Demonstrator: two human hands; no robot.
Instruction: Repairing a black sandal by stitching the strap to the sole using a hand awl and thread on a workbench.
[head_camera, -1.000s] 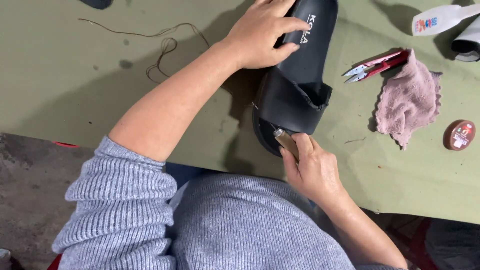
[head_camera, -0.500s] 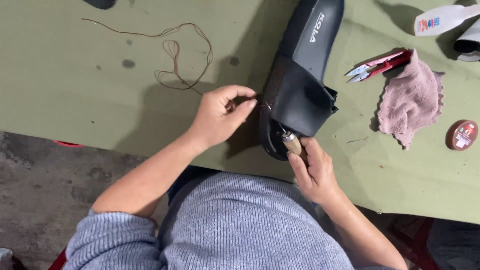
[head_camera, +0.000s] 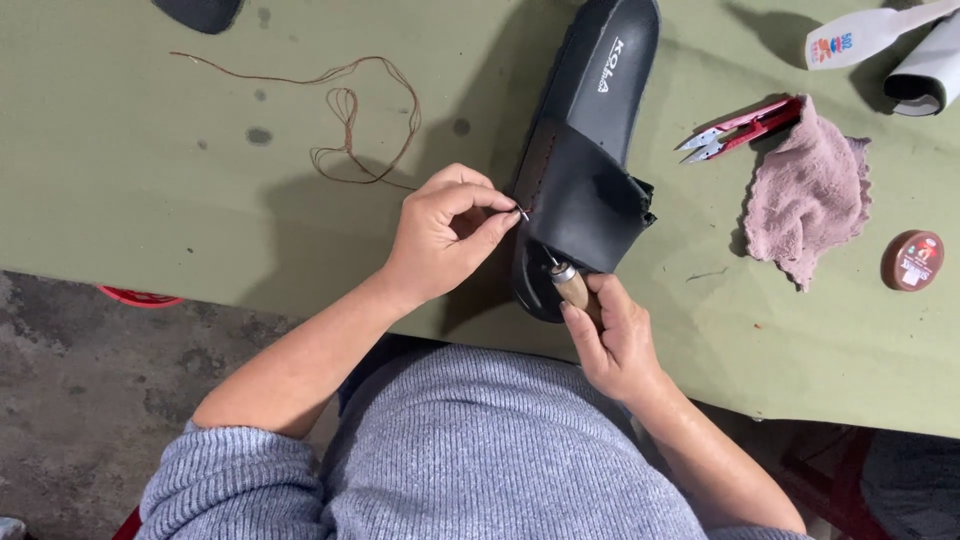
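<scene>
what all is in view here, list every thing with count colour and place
slide sandal: 1, black, on the table, centre top
awl: 1, wooden handle with metal tip, at the sandal's near end
thread: 1 loose length, brown, table upper left
thread snips: 1, red and silver, right of the sandal
cloth: 1, dusty pink, crumpled beside the snips
round tin: 1, reddish brown, far right
bottle: 1, white, top right
table: 1, olive green cover
left hand: 1, pinching thread at the sandal's edge
right hand: 1, gripping the awl
</scene>
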